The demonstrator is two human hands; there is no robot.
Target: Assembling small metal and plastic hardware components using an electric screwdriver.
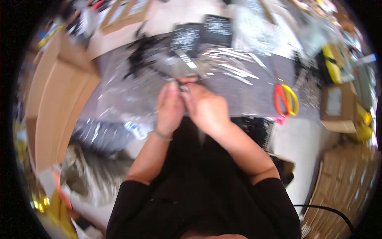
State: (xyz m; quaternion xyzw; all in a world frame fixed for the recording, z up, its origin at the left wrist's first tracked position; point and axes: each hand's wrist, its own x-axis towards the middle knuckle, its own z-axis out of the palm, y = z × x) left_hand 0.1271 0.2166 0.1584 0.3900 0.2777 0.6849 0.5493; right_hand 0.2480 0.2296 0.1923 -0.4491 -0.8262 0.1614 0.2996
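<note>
My left hand (169, 106) and my right hand (209, 109) meet over the near middle of the grey work surface (238, 97). Fingers of both are bent closed around a small dark piece (183, 86), smeared by motion and mostly covered, so its kind does not show. Just beyond the fingertips lies a flat silvery strip (186, 59). Several long, thin silvery strips (237, 71) are spread to the right of it. A loose black heap (142, 53) lies farther left, too blurred to name.
Scissors (285, 100) with red and yellow handles lie at the right. Two black printed packets (185, 38) and clear plastic bags (254, 30) are at the back. A tall open cardboard box (59, 95) flanks the left; a smaller carton (338, 106) stands at the right.
</note>
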